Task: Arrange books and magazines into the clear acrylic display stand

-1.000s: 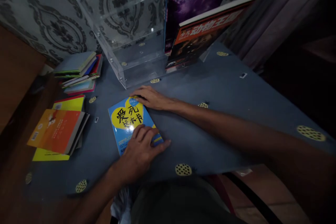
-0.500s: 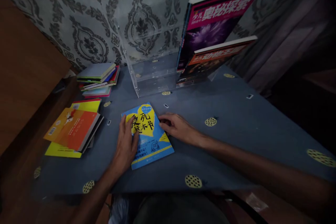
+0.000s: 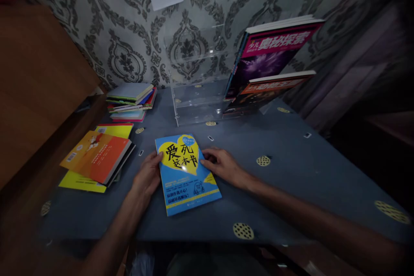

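A blue book [image 3: 187,185] with a yellow heart and black lettering on its cover is in front of me, over the table. My left hand [image 3: 148,173] grips its left edge, the thumb on the cover and the other fingers mostly hidden beside and under it. On the opposite edge, my right hand [image 3: 223,164] pinches the book, its thumb tip at the cover's rim and the fingers curled. Whether the book lies flat or is slightly raised, I cannot tell.
Left of the book lies a loose pile topped by an orange book [image 3: 98,155]. Behind it stands a neater stack of books [image 3: 131,97]. A clear acrylic rack [image 3: 194,114] at the back holds a purple book [image 3: 271,58] and an orange-titled book [image 3: 271,90]. Patterned cloth covers the table [image 3: 291,172].
My left hand has slid off the cover to the book's left edge and closed on it. The right hand stays at the right edge. The camera view has tilted up a little.
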